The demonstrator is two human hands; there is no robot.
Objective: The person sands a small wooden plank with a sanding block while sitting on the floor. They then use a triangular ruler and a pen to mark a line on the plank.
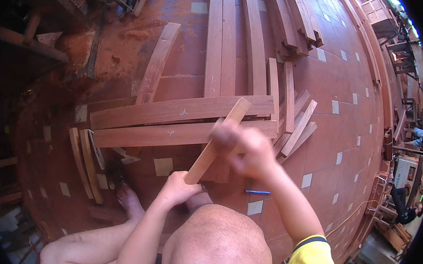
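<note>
**Head view: a person seated on a workshop floor works on a narrow wooden slat held in both hands**

The head view looks down past bare knees to a red tiled floor (349, 143) scattered with planks. The left hand (177, 189) is closed around the lower end of a narrow wooden slat (215, 144), gripping it firmly just above the knee. The slat slants up and to the right, its far end reaching over two wide boards (172, 121) that lie across the floor in front. The right hand (242, 149) is on the slat's middle, above and to the right of the left hand; it is blurred with motion, so its grip cannot be told, though it looks curled and may hold something small against the wood.

Judging from the blur, the step in hand is rubbing or marking along the slat's face. The next move would call for a steady left grip while the right hand travels farther up the slat.

A blue pen (257, 191) lies on the floor just right of the knee, below the right forearm. Long planks (228, 44) lie beyond the boards.
</note>
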